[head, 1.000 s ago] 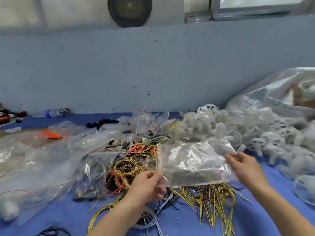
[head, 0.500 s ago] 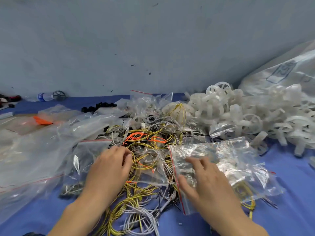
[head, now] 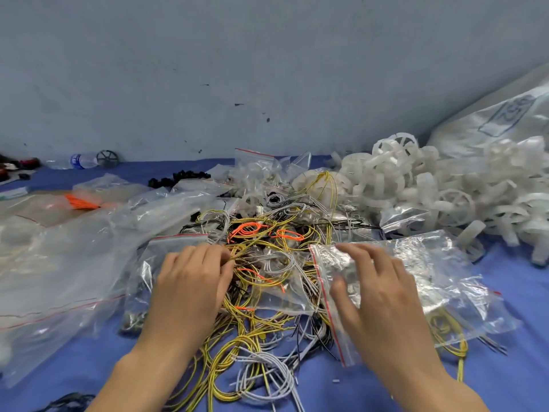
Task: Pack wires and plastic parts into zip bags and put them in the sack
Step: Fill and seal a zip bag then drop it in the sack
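Note:
A tangle of yellow, grey, black and orange wires lies on the blue cloth in the middle. My left hand lies on the pile's left side, its fingertips pinching yellow wires. A clear zip bag with a red seal strip lies over the wires on the right. My right hand rests on this bag near its mouth, fingers spread and fairly straight. White plastic wheel parts are heaped behind the bag. The white sack leans on the wall at far right.
Several empty and filled clear bags cover the left of the blue cloth. Small black parts and a water bottle lie near the blue wall. More zip bags stand behind the wires.
The zip bag, held up in both hands a second ago, now lies on the pile. My left hand let go of it and moved onto the wires; my right hand presses on it.

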